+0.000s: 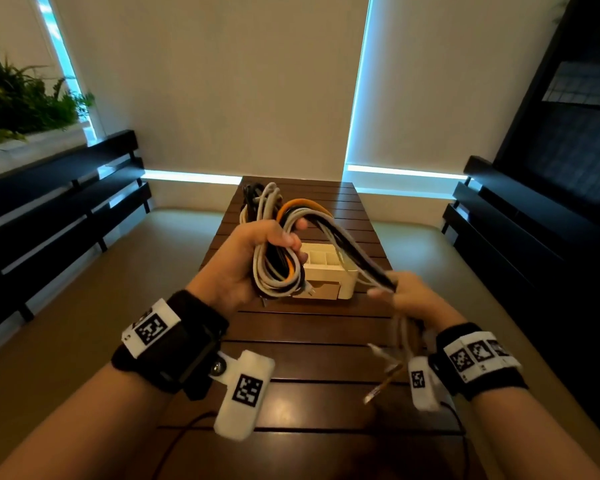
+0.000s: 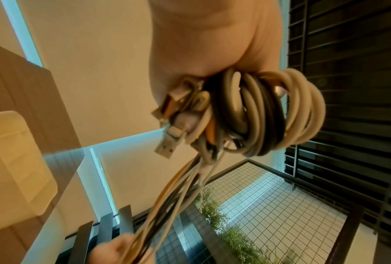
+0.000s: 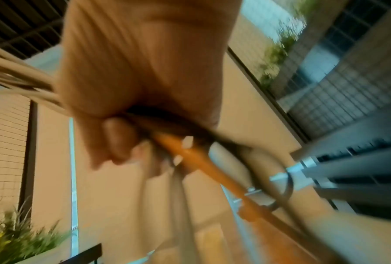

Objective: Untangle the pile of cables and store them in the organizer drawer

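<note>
Both wrists frame the head view: the left hand (image 1: 243,258) curls around a looped cable bundle (image 1: 278,268), strands running right into the closed right hand (image 1: 409,296), above the organizer (image 1: 329,275) on the table (image 1: 309,341). Left wrist view: coils (image 2: 269,114) and plugs (image 2: 167,148) bulge below the palm. Right wrist view, blurred: fingers (image 3: 120,141) clamp an orange cable (image 3: 190,155).

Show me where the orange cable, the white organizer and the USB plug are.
orange cable (image 1: 300,203), head view, top of its loop.
organizer (image 1: 347,284), head view, front right corner.
USB plug (image 2: 165,151), left wrist view, metal end.
</note>
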Tool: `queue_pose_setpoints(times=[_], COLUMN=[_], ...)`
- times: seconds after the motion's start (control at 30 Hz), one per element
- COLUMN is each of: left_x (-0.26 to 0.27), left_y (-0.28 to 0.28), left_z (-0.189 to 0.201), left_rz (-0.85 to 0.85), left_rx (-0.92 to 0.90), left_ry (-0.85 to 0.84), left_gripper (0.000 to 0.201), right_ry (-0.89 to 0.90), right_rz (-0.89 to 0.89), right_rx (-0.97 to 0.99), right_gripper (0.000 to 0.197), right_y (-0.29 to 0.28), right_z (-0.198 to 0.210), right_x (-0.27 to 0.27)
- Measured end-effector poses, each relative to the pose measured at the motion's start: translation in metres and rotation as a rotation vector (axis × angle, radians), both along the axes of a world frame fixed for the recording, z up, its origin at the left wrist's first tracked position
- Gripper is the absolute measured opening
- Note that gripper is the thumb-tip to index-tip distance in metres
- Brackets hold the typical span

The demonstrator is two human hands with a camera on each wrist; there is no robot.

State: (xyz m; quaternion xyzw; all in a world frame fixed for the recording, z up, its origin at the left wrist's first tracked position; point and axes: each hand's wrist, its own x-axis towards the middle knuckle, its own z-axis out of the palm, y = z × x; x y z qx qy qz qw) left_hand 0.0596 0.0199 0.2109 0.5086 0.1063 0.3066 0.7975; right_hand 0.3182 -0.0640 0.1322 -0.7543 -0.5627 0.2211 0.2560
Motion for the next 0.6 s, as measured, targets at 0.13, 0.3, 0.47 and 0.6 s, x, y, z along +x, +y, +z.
queue_pose_setpoints(times=[0.13,0.3,0.47,0.6], left_x=[0.019,0.061,0.106,0.134], left_y=[-0.007,-0.034,-0.048,-0.055], left_z=[-0.009,-0.031,-0.042,-0.04], left_rz=[-0.005,-0.109,-0.16,-0.186], left_rx=[0.049,0.018,-0.055,-0.109], left_ry=[0.078,0.153,0.127,0.091], left_gripper=[0.024,0.024,0.02,0.022], right_ry=[-0.276,-0.419,-0.422,-0.364], right_rz=[-0.344,-0.518,-0.579,-0.644], right_rx=[0.244,0.2,0.082,0.1], right_gripper=[0.027,0.007,0.026,0.012], right_y=[-0.016,-0.057,-0.081,-0.094], right_z=[0.013,-0.003,-0.029,-0.036], right_x=[0.036,0.08,0.116,0.13])
